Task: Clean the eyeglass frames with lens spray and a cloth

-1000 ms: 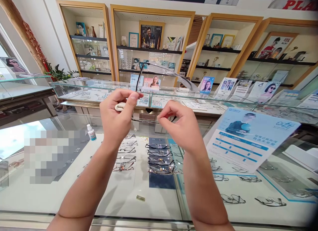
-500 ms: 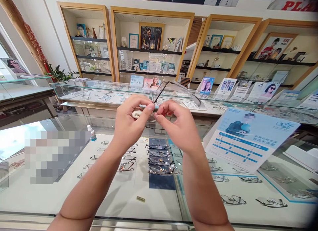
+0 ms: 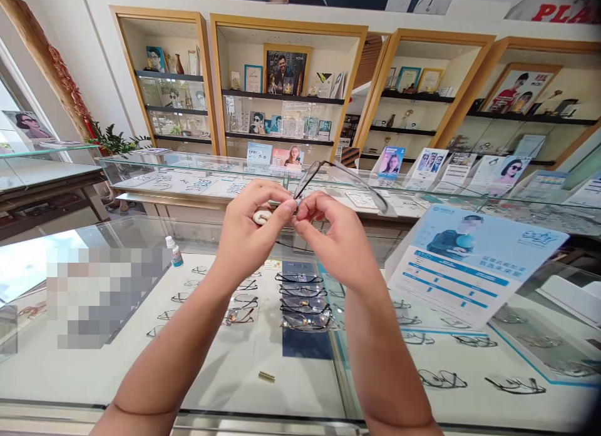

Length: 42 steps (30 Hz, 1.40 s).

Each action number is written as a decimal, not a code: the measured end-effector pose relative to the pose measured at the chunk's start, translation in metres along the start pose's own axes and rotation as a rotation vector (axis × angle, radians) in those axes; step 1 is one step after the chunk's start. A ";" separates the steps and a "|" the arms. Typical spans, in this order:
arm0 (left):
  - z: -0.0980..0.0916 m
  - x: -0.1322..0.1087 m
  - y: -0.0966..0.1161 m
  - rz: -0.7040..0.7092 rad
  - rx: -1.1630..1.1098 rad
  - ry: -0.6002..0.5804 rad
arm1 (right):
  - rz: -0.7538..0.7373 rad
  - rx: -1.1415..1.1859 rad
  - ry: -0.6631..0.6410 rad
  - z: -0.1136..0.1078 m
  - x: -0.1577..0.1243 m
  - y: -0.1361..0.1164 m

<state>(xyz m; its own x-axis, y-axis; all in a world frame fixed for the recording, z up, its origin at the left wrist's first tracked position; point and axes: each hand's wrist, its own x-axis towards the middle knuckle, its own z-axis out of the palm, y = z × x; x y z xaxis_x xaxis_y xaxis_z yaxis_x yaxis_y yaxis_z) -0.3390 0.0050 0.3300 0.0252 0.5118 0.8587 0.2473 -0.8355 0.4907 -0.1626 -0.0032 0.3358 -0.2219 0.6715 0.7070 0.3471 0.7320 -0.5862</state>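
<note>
The left hand [image 3: 248,236] and right hand [image 3: 338,242] meet at chest height above the glass desk [image 3: 225,373], their fingertips touching. Between them is a thin dark spectacle frame [image 3: 357,182]. It runs up from the fingertips toward 1 o'clock, and 1 temple then slopes away toward 3 o'clock.

On each hand the thumb and forefinger are pinched together on the near end of the frame, about where rim and temple join. The exact spot is hidden behind the fingertips. The remaining fingers of the left hand curl around a small white piece [image 3: 261,217] tucked against the palm.

The frame looks very light, springy and easily bent. The wire is narrow and probably slick, so a twist from 1 side could warp it. Holding it close to the joint with 2 fingertip pinches, clear of the lens opening, would probably suit it best.

Inside the desk, at 6 o'clock from the hands, lie rows of display spectacles [image 3: 300,298]. A small dropper bottle [image 3: 174,251] stands at 9 o'clock, a blue leaflet [image 3: 469,261] leans at 3 o'clock, and a tiny brass piece [image 3: 266,376] lies on the glass nearer the person.
</note>
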 end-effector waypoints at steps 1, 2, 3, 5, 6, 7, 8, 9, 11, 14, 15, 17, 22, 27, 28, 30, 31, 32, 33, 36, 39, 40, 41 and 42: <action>0.000 0.000 0.000 0.000 -0.003 -0.001 | -0.005 0.003 0.002 0.000 0.000 0.001; 0.000 0.000 0.000 0.002 -0.007 -0.001 | -0.011 0.006 0.007 0.000 0.000 0.001; 0.000 0.000 0.000 0.005 -0.009 0.000 | -0.018 0.008 0.016 0.001 0.001 0.002; -0.001 0.000 0.001 0.006 -0.006 0.005 | -0.021 0.010 0.039 0.001 0.001 0.003; -0.001 0.000 0.001 0.004 -0.003 0.009 | -0.010 0.012 0.050 0.002 0.001 0.003; -0.001 0.000 0.001 0.001 -0.002 0.013 | 0.007 0.019 0.059 0.002 0.001 0.002; -0.001 0.000 0.002 -0.003 -0.004 0.014 | 0.027 0.032 0.068 0.003 0.001 0.002; -0.002 0.000 0.002 -0.008 -0.010 0.014 | 0.045 0.047 0.072 0.003 0.001 0.001; -0.004 0.000 0.003 -0.021 -0.027 0.008 | 0.061 0.067 0.065 0.004 0.000 -0.001; -0.009 0.000 0.004 -0.049 -0.063 -0.010 | 0.054 0.083 0.024 0.007 -0.001 -0.005; -0.011 0.000 0.005 -0.060 -0.073 -0.018 | 0.052 0.092 0.016 0.008 -0.002 -0.007; -0.016 -0.001 0.009 -0.080 -0.076 -0.033 | 0.052 0.118 0.006 0.011 -0.003 -0.011; -0.028 -0.003 0.023 -0.098 -0.002 -0.047 | 0.034 0.170 0.022 0.020 -0.009 -0.021; -0.061 -0.014 0.028 -0.176 0.141 0.097 | 0.023 0.176 -0.012 0.022 -0.019 -0.026; -0.072 -0.020 0.024 -0.203 0.190 0.129 | 0.019 0.172 -0.024 0.021 -0.021 -0.028; -0.097 -0.037 0.011 -0.290 0.311 0.157 | 0.005 0.172 -0.026 0.020 -0.026 -0.032; -0.112 -0.048 0.002 -0.356 0.384 0.165 | -0.003 0.174 -0.023 0.019 -0.027 -0.035; -0.128 -0.060 -0.009 -0.434 0.461 0.164 | -0.012 0.177 -0.021 0.018 -0.029 -0.038; -0.145 -0.072 -0.022 -0.517 0.541 0.164 | -0.023 0.178 -0.024 0.019 -0.030 -0.041; -0.193 -0.107 -0.064 -0.719 0.758 0.133 | -0.063 0.190 -0.046 0.023 -0.032 -0.048; -0.226 -0.134 -0.100 -0.877 0.903 0.074 | -0.089 0.242 -0.043 0.033 -0.033 -0.048; -0.231 -0.142 -0.109 -0.916 0.950 0.038 | -0.095 0.261 -0.036 0.036 -0.034 -0.045; -0.234 -0.148 -0.115 -0.960 0.986 0.010 | -0.097 0.275 -0.030 0.039 -0.036 -0.041; -0.234 -0.153 -0.120 -0.994 1.009 -0.005 | -0.094 0.284 -0.016 0.041 -0.037 -0.035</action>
<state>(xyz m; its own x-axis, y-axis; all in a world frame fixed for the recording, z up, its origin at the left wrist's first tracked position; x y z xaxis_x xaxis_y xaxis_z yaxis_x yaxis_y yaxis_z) -0.5987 -0.0199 0.1744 -0.5637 0.7958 0.2215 0.7392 0.3663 0.5652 -0.2042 -0.0489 0.3134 -0.2563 0.5993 0.7584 0.0561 0.7925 -0.6073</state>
